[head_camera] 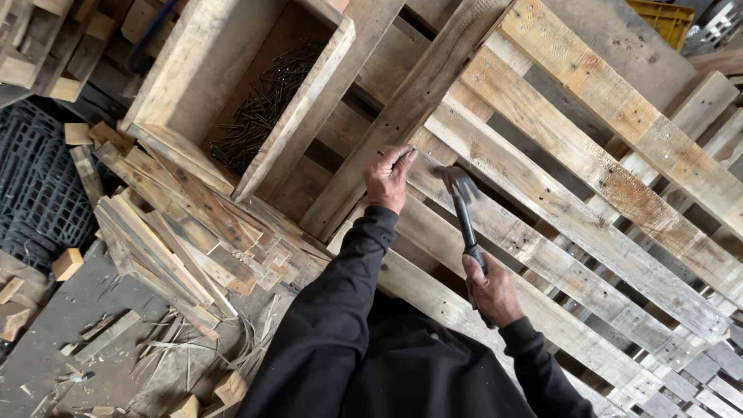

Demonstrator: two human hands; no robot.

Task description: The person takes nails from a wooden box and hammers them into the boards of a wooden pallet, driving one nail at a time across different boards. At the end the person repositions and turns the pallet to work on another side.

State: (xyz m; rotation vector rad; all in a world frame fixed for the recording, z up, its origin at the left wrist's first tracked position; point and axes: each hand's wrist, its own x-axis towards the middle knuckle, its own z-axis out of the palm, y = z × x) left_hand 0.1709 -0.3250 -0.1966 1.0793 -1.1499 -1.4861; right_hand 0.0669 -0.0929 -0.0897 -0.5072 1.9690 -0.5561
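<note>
My left hand (389, 178) rests on a long wooden plank (422, 97) that lies across a wooden pallet (588, 162). Its fingers are pinched together at the plank's edge, as if on a nail, but the nail is too small to see. My right hand (491, 289) grips the handle of a dark metal hammer (463, 203). The hammer's head is blurred and hangs just right of my left fingertips, a little above the pallet board. Both arms wear black sleeves.
A wooden box (193, 70) holding a heap of dark nails (263, 104) stands at the upper left. Split wood strips and offcuts (178, 232) pile beside it. A black plastic crate (35, 186) sits far left, a yellow crate (662, 17) at top right.
</note>
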